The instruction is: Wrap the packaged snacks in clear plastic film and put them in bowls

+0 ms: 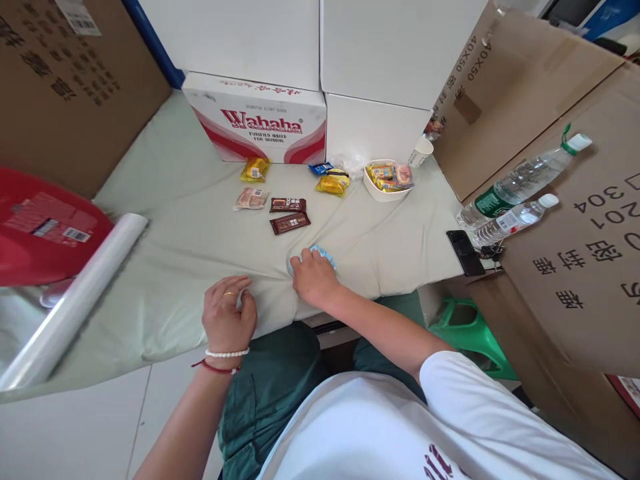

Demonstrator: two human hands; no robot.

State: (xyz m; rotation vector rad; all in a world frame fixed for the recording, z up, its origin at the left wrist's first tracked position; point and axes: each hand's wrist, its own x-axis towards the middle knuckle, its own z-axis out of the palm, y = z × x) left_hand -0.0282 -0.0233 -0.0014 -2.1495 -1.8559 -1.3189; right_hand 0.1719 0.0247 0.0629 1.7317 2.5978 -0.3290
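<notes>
My right hand (pixel 313 275) rests on the pale green cloth (pixel 175 253) with its fingers curled over a small light-blue packet (pixel 320 251). My left hand (pixel 227 313) lies curled near the cloth's front edge, with something small and whitish partly hidden under its fingers; it wears a ring, a bead bracelet and a red cord. Beyond the hands lie two brown chocolate bars (pixel 289 215), a pink snack packet (pixel 251 198) and yellow packets (pixel 255 169) (pixel 333 183). A white bowl (pixel 385 193) holds more wrapped snacks.
A roll of clear film (pixel 75 300) lies at the left beside a red bag (pixel 45 227). A Wahaha carton (pixel 257 120) and white boxes stand at the back. Two water bottles (pixel 520 193), a black phone (pixel 465 252), brown cartons and a green stool (pixel 467 327) are on the right.
</notes>
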